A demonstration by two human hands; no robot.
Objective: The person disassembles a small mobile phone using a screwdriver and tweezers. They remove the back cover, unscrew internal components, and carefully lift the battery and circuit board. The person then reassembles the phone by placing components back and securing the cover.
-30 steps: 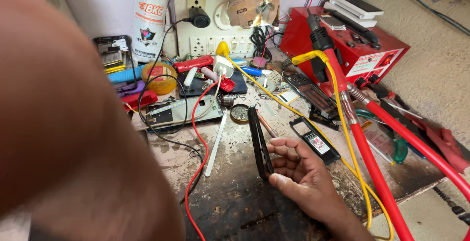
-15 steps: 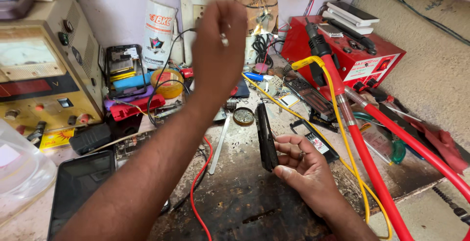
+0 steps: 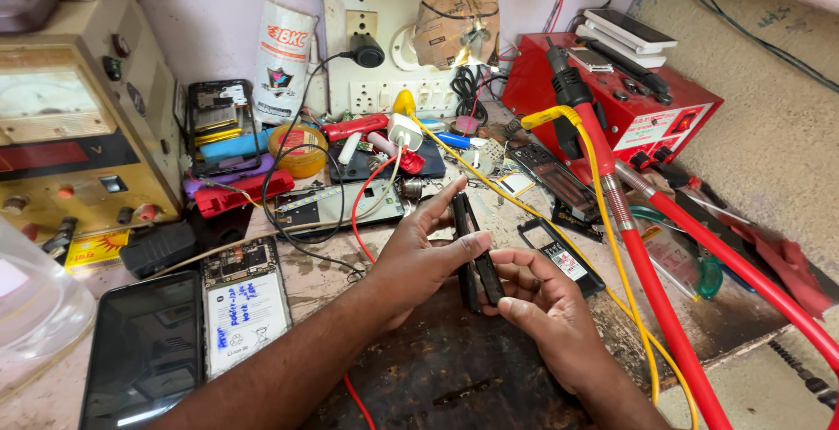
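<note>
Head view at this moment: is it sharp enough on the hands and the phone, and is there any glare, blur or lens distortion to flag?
Head view: left hand, right hand and the black phone held edge-on between them are sharp, evenly lit. Bright glare on the taped bundle at the wall. The clear plastic container at the left edge looks soft. Wide-angle stretch toward the corners.

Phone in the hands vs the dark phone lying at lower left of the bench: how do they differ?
The held phone stands on edge, showing only its thin side; the dark phone lies flat, its glossy face up. The held phone is gripped by the left hand and right hand; the dark phone rests untouched on the bench. The held phone appears split into two layers; the dark phone looks whole. Both are black.
</note>
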